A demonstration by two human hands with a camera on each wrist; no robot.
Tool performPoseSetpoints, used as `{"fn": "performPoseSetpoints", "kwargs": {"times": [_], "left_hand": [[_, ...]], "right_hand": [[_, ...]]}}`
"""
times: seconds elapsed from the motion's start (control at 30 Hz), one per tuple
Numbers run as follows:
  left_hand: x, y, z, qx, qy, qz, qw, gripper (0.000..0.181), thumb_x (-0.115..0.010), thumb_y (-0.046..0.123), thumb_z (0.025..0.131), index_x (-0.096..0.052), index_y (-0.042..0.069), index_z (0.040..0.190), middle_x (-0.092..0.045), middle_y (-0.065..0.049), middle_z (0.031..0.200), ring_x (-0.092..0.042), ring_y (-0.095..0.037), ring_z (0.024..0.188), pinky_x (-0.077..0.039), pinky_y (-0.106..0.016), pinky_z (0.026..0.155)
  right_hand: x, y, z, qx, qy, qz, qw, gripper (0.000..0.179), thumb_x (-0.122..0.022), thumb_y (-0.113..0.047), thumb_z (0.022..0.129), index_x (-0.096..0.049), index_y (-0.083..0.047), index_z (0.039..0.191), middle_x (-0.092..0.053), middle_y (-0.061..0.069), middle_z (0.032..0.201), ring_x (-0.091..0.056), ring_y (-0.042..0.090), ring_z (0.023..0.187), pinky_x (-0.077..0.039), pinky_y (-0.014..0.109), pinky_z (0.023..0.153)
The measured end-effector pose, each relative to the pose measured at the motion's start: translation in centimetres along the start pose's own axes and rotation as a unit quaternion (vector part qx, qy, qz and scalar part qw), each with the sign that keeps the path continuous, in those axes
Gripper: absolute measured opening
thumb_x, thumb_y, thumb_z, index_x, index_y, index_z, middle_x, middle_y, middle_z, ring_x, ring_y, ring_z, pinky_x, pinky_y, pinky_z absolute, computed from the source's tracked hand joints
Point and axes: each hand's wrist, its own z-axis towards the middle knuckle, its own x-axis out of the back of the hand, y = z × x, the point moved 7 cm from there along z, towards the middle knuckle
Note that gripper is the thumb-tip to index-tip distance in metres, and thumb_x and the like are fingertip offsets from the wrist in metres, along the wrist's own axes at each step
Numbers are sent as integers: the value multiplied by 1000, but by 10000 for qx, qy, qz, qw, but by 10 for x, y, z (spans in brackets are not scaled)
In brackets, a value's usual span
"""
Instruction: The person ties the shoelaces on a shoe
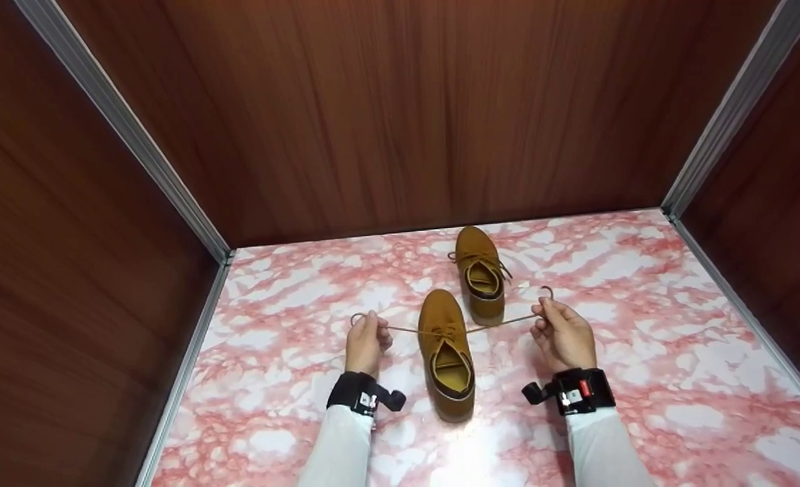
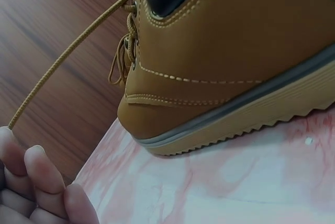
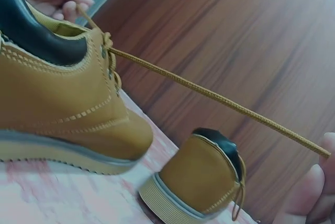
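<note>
Hands: both are working low over the pink marbled tabletop (image 1: 643, 318), one on each side of the nearer shoe (image 1: 446, 352).
Left hand (image 1: 366, 341): it is pinching the left end of the lace (image 1: 406, 329), with the fingers (image 2: 39, 174) curled round it; a small loop of lace is sticking up just past the knuckles.
Right hand (image 1: 563, 333): it is pinching the right end of the same lace, fingers curled, with a loop curling up above it.
Lace: it is running taut and nearly level from hand to hand, passing through the top eyelets of the nearer shoe.
Nearer shoe: tan, with a dark lining and a ridged pale sole, it is sitting upright on the tabletop between the two hands, toe pointing away from the person.
Second shoe (image 1: 481, 272): it is standing just beyond the first, a little to the right, toe also pointing away, its own laces lying loose over the tongue.
Wrists: each is wearing a black strap (image 1: 579, 391) over a white sleeve.
Surroundings: dark wood panels (image 1: 400, 115) are closing in the tabletop at the back and on both sides.
</note>
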Motion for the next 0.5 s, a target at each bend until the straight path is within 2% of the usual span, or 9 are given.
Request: {"fn": "performPoseSetpoints", "kwargs": {"times": [0.13,0.37,0.5], "left_hand": [[8,-1,-1,-22,57,116,9999,37,-48,24,112,-62,5,84,-53,2,67,-53,-11,63,-47,-25,65],[22,-12,-5,496,91,50,9987,36,-50,26,111,-59,5,83,-49,3,64,-52,-14,63,-50,-30,68],[23,-15,-6,547,-28,144,9984,36,-46,25,113,-58,6,85,-49,3,65,-57,-18,68,-53,-34,74]], "right_hand": [[5,-7,0,139,5,-30,9999,12,-65,-16,102,-76,-10,100,-73,-2,79,-59,5,61,-56,20,63],[16,-16,1,46,-73,-244,9997,19,-59,-16,106,-75,-13,96,-67,-2,77,-52,5,61,-50,20,63],[21,-19,1,35,-157,-196,9997,20,-58,-16,106,-75,-12,97,-65,-2,76,-49,5,60,-46,20,62]]}}
